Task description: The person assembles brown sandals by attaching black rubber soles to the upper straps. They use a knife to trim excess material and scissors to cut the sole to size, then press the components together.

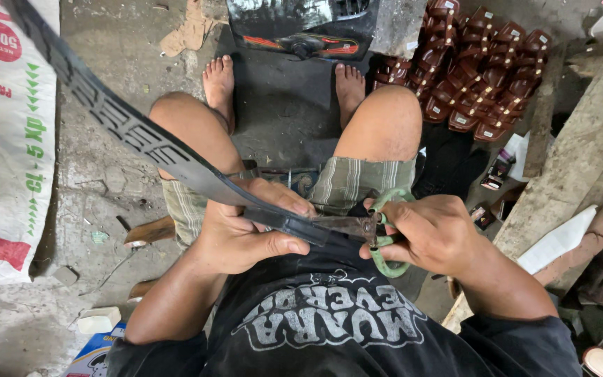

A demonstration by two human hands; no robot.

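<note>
A: Strap (pixel 141 139) — where is it lying?

B: It is running from the top left corner down across the left knee to the lap, a long black rubber strip with cut-out slots along it. Its near end is sitting in the left hand (pixel 246 230).

A: How is that hand gripping?

B: It is closing around the strap, thumb pressing on the underside and fingers curling over the top, just ahead of the scissors (pixel 357 227).

A: And the right hand (pixel 437 234)?

B: It is wrapping shut on the scissors' green handles, fingers through the loops. The rusty blades are pointing left and meeting the strap's end; I cannot tell how far the blades are apart.

A: What else is showing from the head camera?

B: The person is sitting with bare feet on a grey concrete floor (pixel 99 202), wearing striped shorts and a black shirt. A white printed sack (pixel 5 132) is leaning at the left. A stack of brown sandals (pixel 483 70) is lying beyond the right knee, with a wooden plank (pixel 581 160) just beside it. A black machine (pixel 301 28) is standing between the feet at the top.
</note>
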